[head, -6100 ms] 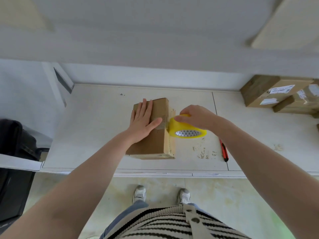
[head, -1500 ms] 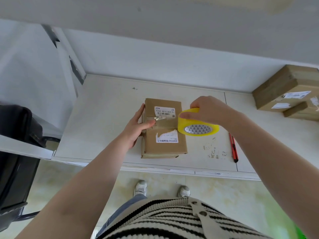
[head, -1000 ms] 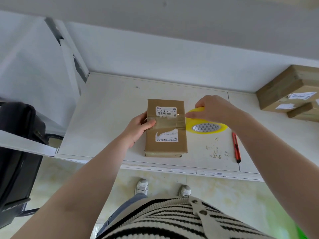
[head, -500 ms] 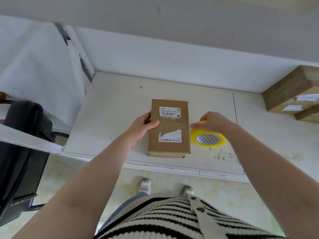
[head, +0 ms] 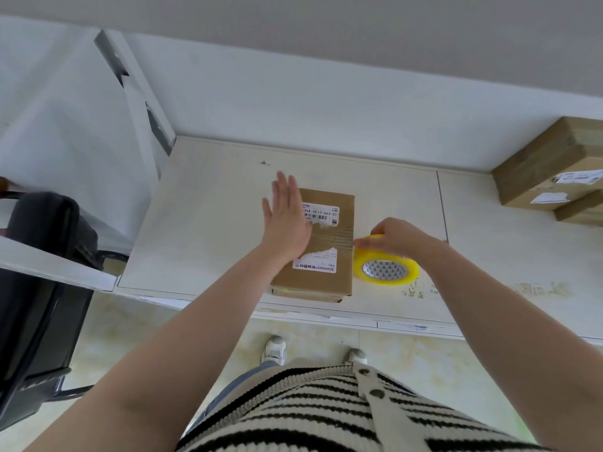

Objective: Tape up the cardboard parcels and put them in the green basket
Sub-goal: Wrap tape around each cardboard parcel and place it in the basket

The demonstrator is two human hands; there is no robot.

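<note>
One stiff, probably light parcel (head: 321, 246) under my flat, spread left hand (head: 287, 220); right hand (head: 393, 238) grips the tape roll (head: 385, 269). I'd grasp its long sides.

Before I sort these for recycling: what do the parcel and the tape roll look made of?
The parcel looks like brown matte cardboard with white paper labels, partly torn. The tape roll appears to be glossy, translucent yellow plastic film; its printed core could be card, but that is unclear.

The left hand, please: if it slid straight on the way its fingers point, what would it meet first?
The left hand points across bare pale tabletop toward the white back wall; nothing seems between, though depth is unclear.
</note>
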